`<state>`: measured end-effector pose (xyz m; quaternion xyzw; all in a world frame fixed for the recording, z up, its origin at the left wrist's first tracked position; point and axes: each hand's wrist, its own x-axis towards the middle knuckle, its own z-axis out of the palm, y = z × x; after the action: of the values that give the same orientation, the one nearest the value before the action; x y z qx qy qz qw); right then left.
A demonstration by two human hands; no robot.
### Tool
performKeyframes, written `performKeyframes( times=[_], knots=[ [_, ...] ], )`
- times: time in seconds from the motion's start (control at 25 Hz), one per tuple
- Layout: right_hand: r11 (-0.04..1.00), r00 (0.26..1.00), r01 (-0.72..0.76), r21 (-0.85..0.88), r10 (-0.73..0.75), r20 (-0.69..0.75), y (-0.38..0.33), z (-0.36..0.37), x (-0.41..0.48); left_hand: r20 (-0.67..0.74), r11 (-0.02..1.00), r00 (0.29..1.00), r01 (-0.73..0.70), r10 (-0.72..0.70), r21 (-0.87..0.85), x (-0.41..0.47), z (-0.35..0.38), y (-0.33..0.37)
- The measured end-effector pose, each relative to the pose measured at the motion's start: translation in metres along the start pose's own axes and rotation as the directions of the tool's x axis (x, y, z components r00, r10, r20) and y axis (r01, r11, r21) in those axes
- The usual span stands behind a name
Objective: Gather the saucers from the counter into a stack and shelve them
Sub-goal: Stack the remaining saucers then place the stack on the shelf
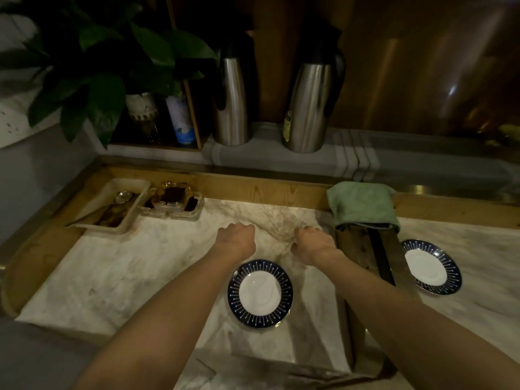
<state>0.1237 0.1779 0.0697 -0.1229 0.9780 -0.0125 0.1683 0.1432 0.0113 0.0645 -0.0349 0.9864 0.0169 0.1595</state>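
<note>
Two saucers lie on the white cloth-covered counter (112, 277), each white in the middle with a dark blue rim of white spokes. One saucer (260, 294) sits near the front between my forearms. The other saucer (432, 267) rests to the right, beyond a dark wooden strip. My left hand (237, 237) and my right hand (312, 243) are both knuckles-up on the cloth just behind the near saucer, fingers curled under and hidden. Neither hand touches a saucer. No shelf is in view.
A green folded cloth (363, 205) drapes over the dark wooden strip (368, 254). A tray with spoons (112, 204) and a clear container (176, 201) sit at the back left. Two steel flasks (232, 99) (309, 102) and a potted plant (107, 66) stand on the rear ledge.
</note>
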Motion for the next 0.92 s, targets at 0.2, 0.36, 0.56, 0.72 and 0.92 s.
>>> performKeyframes(
  times=[0.2, 0.36, 0.56, 0.72, 0.92],
  knots=[
    [0.999, 0.995, -0.048, -0.015, 0.047, -0.086, 0.022, -0.033, -0.006, -0.070, 0.994, 0.992, -0.102, 0.105, 0.041, 0.009, -0.034, 0.033],
    [0.992, 0.983, -0.126, 0.007, 0.126, -0.131, 0.053, -0.049, -0.018, -0.111, 0.980, 0.974, -0.199, 0.200, 0.014, 0.016, -0.053, 0.066],
    [0.972, 0.961, -0.233, 0.012, 0.232, -0.150, 0.101, -0.057, -0.039, -0.108, 0.941, 0.937, -0.337, 0.333, -0.017, 0.021, -0.064, 0.113],
    [0.936, 0.921, -0.347, 0.053, 0.351, -0.171, 0.147, -0.055, -0.059, -0.110, 0.907, 0.900, -0.419, 0.422, 0.055, 0.024, -0.067, 0.157],
    [0.886, 0.873, -0.458, 0.070, 0.464, -0.149, 0.206, -0.048, -0.081, -0.116, 0.875, 0.867, -0.478, 0.484, 0.074, 0.022, -0.068, 0.212]
  ],
)
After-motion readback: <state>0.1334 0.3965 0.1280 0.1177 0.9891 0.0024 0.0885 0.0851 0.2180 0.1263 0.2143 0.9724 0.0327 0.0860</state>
